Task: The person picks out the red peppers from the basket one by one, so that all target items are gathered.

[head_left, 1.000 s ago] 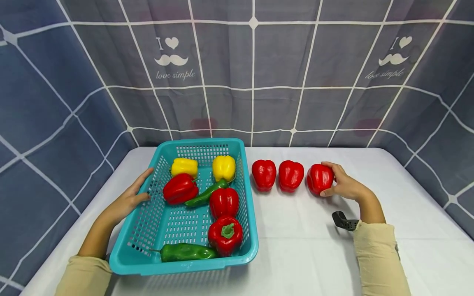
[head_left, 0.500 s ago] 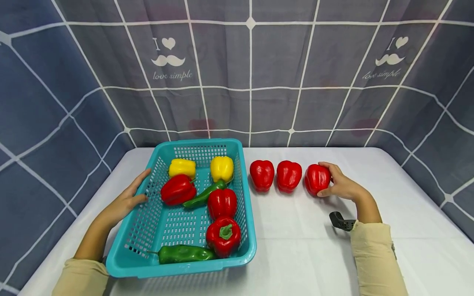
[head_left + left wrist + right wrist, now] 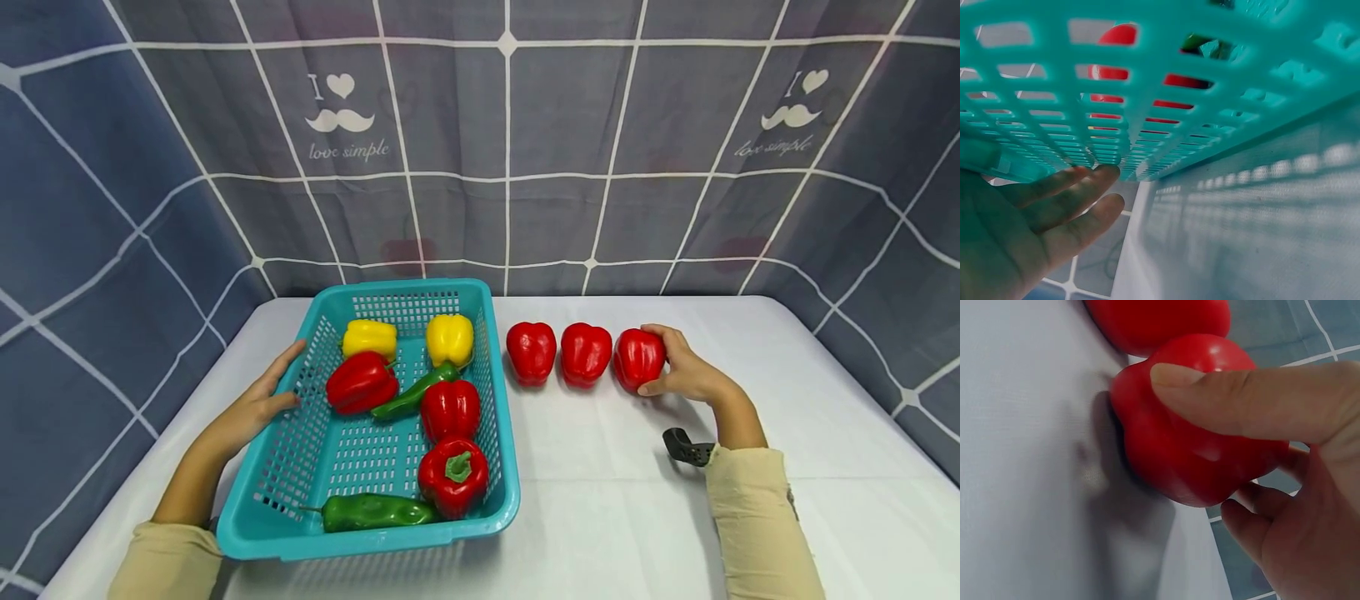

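My right hand [image 3: 686, 367] grips a red bell pepper [image 3: 637, 358] on the white table, at the right end of a row. In the right wrist view the thumb lies across this pepper [image 3: 1179, 450], with other fingers behind it. To its left stand a middle red bell pepper [image 3: 586, 355] and another red bell pepper [image 3: 531, 354]. My left hand [image 3: 251, 412] holds the left rim of a turquoise basket [image 3: 508, 450], thumb over the rim. The left wrist view shows its fingers [image 3: 1079, 231] along the outside of the slotted wall [image 3: 1147, 134].
Inside the basket lie two yellow bell peppers [image 3: 450, 340], several red bell peppers [image 3: 453, 479], a slim green pepper [image 3: 412, 398] and a larger green pepper [image 3: 375, 512]. A grey checked cloth [image 3: 465, 217] stands behind the white table [image 3: 600, 517]. A black device [image 3: 686, 447] is at the right wrist.
My right hand has slid its red bell pepper left, narrowing the gap to the middle one. The left hand and basket have kept their places; the head view has shifted slightly.
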Demonstrator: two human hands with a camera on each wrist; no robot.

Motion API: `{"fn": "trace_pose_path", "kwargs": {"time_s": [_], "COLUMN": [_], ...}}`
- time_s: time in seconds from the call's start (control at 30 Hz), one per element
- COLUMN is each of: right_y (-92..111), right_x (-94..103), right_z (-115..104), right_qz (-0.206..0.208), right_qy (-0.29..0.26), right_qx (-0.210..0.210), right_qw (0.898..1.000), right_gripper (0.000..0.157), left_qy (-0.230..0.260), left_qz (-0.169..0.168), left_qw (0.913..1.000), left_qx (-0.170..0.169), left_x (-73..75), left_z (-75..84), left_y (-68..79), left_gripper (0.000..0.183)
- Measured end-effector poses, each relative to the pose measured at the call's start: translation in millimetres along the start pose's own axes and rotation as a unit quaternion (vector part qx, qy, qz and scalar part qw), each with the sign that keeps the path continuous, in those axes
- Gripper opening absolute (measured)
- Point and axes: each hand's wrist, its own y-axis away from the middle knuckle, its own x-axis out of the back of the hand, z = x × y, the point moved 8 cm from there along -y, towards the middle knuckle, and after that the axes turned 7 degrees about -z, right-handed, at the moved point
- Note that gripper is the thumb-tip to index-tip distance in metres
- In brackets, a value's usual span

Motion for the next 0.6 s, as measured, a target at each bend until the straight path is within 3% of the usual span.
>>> {"fn": "trace_pose_path", "kwargs": {"time_s": [0.6], "right_y": [2.2], "right_x": [7.0], "right_z": [0.0], "right_qz": [-0.011], "right_qy": [0.021], "right_qx": [-0.028], "right_qw": [0.999], "right_gripper": [0.098], "left_qy": [0.011], "left_qz": [0.001], "left_qw": [0.9999], "left_qx": [0.007], "left_x": [0.0], "left_z": [-0.6], "left_y": [-1.6], "left_gripper": [0.077]}}
